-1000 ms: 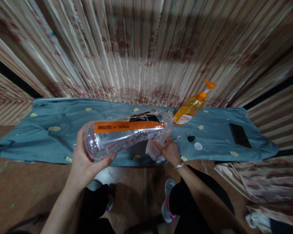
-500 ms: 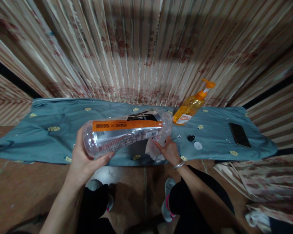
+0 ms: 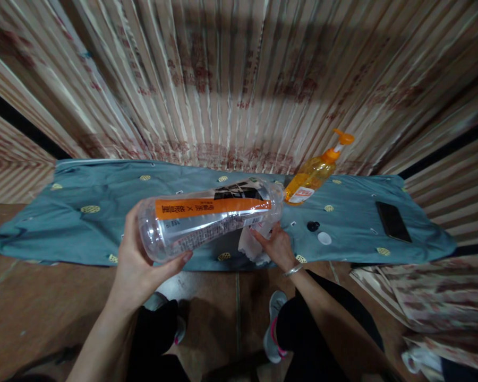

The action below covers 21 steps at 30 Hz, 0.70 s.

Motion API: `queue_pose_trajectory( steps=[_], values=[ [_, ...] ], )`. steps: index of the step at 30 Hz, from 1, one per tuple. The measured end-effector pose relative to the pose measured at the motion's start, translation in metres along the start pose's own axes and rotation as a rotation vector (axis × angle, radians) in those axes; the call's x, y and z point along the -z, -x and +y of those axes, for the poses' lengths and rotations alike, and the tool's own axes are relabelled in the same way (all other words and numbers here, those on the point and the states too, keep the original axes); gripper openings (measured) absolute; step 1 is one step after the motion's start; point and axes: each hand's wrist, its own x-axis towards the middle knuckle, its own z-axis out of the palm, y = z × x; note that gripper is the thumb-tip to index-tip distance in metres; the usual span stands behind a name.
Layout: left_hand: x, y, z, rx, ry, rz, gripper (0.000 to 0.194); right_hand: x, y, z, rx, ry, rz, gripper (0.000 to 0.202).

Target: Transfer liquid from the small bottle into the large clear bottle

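My left hand [image 3: 141, 265] is wrapped round the base of a large clear plastic bottle [image 3: 211, 217] with an orange, silver and black label. The bottle lies tilted in the air, its neck pointing right. At the neck end, my right hand [image 3: 276, 244] is closed on a crumpled white tissue [image 3: 253, 246]. The tissue is close under the bottle; whether it touches the plastic I cannot tell. Just past the bottle's neck stands an orange pump bottle [image 3: 313, 172] with yellow liquid. A small black piece [image 3: 313, 226] and a white round cap [image 3: 324, 238] lie right of my right hand.
A green-blue cloth with yellow prints [image 3: 83, 191] covers the narrow table. On its right end lies a dark phone [image 3: 393, 221]. A pleated striped curtain [image 3: 231, 79] hangs close behind and along both sides. My feet are on the brown tiled floor [image 3: 211, 318] below.
The clear bottle and my left hand have shifted slightly right in view. My right hand keeps its hold on the tissue. The whole scene has moved a little with the camera.
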Motion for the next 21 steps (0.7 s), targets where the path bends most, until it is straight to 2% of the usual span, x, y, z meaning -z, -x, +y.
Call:
queue_pose_trajectory(
  steps=[14, 21],
  values=[
    [-0.0010, -0.0036, 0.0075, -0.067, -0.035, 0.006, 0.097, 0.0019, 0.0007, -0.0033, -0.020, 0.029, -0.004, 0.059],
    [0.0010, -0.0031, 0.0078, -0.064, -0.057, -0.001, 0.098, 0.0001, -0.0002, -0.0012, -0.015, 0.035, -0.003, 0.061]
  ],
)
